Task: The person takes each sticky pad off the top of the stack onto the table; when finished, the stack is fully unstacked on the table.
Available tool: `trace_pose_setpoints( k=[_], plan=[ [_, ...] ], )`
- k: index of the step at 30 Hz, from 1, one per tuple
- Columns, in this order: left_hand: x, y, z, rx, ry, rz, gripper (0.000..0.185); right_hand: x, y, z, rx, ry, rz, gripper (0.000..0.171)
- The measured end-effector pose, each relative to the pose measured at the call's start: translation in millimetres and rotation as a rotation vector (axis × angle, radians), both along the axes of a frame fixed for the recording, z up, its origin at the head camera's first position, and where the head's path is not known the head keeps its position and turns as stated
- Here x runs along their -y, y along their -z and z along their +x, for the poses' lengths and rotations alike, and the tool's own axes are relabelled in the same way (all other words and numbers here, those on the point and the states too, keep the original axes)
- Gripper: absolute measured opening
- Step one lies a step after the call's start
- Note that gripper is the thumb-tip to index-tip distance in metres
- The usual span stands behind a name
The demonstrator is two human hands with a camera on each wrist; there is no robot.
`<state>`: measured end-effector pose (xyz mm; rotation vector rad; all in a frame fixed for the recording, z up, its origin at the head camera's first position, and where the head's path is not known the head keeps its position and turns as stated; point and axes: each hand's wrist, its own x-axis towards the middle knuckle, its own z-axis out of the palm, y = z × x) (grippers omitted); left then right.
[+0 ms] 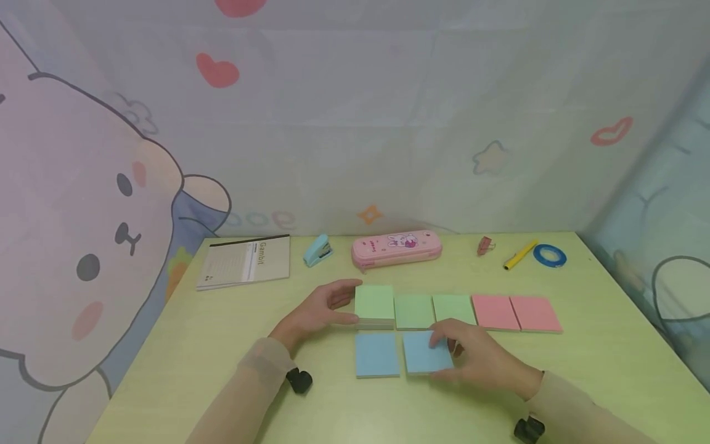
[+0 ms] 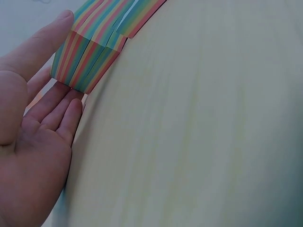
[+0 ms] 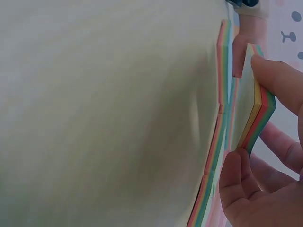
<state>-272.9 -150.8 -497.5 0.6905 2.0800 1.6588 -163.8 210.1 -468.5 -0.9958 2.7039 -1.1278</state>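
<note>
My right hand (image 1: 474, 354) grips a blue-topped sticky note pad (image 1: 418, 354) by its right side. In the right wrist view this pad (image 3: 250, 106) is tilted above the table, between thumb and fingers, with multicoloured layered edges. Just left of it lies another blue pad (image 1: 377, 356). My left hand (image 1: 324, 308) holds the left end of a green-topped stack (image 1: 374, 302), thumb at the near corner and index finger at the far one. The left wrist view shows the striped stack (image 2: 83, 59) in several layers, with the thumb and fingers at its edges.
Two lower green pads (image 1: 413, 312) and two pink pads (image 1: 495, 312) continue the row rightward. Along the back lie a notebook (image 1: 246, 262), a light blue stapler (image 1: 318, 250), a pink pencil case (image 1: 396, 248), a binder clip (image 1: 485, 245), a yellow pen (image 1: 520, 255) and blue tape (image 1: 550, 264).
</note>
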Motion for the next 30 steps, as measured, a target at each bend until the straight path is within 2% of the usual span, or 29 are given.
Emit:
trace_pose_setpoints(
  k=[4,9,18,30],
  plan=[
    [0,0.0,-0.4,-0.003,-0.002,-0.003,0.079,-1,2.3,5.3,-0.038,-0.028,0.08,0.041],
    [1,-0.3,-1.3,-0.01,-0.006,-0.007,0.078,2,2.3,8.3,-0.035,0.002,0.155,0.044],
    [1,-0.8,-0.9,-0.01,-0.004,-0.003,0.078,13,7.9,6.2,-0.109,0.072,0.135,0.046],
    [0,0.0,0.2,0.002,0.001,0.016,0.079,16,10.7,5.2,-0.094,0.103,0.123,0.049]
  ],
)
